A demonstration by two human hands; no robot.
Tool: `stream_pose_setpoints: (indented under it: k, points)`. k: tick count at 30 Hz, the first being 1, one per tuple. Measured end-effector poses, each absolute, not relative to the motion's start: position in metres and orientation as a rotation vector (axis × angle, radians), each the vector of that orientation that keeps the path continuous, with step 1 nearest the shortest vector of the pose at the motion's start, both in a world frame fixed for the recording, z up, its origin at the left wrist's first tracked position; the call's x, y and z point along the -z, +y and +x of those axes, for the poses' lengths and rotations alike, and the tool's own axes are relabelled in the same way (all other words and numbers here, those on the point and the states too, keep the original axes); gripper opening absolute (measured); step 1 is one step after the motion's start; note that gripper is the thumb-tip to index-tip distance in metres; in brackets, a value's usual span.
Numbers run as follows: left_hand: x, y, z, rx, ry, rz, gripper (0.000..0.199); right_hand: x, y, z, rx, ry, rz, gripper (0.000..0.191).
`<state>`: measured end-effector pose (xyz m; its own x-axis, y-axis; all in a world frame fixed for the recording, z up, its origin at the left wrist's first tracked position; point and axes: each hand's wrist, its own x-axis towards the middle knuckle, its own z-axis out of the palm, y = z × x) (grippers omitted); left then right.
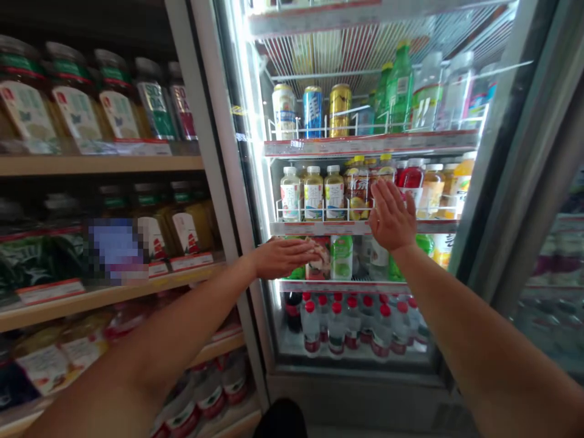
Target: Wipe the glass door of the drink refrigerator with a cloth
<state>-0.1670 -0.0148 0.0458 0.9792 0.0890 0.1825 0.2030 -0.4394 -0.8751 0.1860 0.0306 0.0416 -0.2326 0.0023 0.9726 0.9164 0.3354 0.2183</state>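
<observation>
Both arms reach forward to a lit drinks fridge (356,383). My left hand (287,257) is stretched out flat, fingers pointing right, in front of the shelf with green-labelled bottles (341,257). My right hand (391,216) is raised with its fingers straight and pointing up. It covers part of the row of tea bottles (358,191) and is close to a red drink bottle (412,176). Neither hand holds anything. Whether either palm touches glass or a bottle, I cannot tell.
Cans (312,112) and green bottles (400,82) stand on a wire-fronted shelf higher up. Red-capped water bottles (336,328) fill the fridge bottom. On the left, a wooden rack (109,164) carries large bottles (75,100). A metal frame (515,182) edges the right side.
</observation>
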Motion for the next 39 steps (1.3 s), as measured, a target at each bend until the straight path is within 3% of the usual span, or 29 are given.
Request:
stream_pose_setpoints:
  k: [6, 12, 20, 26, 35, 39]
  points:
    - [-0.051, -0.014, -0.168, 0.580, -0.585, -1.816, 0.047, -0.042, 0.029, 0.185, 1.117, -1.529, -0.876, 0.064]
    - [-0.022, -0.017, -0.157, 0.238, -0.203, -2.106, 0.052, -0.042, 0.030, 0.184, 1.091, -1.534, -0.864, 0.065]
    - [-0.062, -0.007, -0.115, 0.837, -0.680, -1.814, 0.068, -0.043, 0.027, 0.183, 1.088, -1.539, -0.879, 0.065]
    - [-0.036, -0.011, -0.080, 0.537, -0.447, -1.984, 0.052, -0.045, 0.024, 0.184, 1.083, -1.542, -0.870, 0.063]
    - [-0.058, 0.004, -0.012, 0.893, -0.485, -2.013, 0.065, -0.045, 0.024, 0.192, 1.070, -1.605, -0.782, 0.075]
    - [-0.052, 0.012, 0.026, 1.000, -0.564, -1.992, 0.064, -0.044, 0.026, 0.194, 1.082, -1.591, -0.780, 0.066]
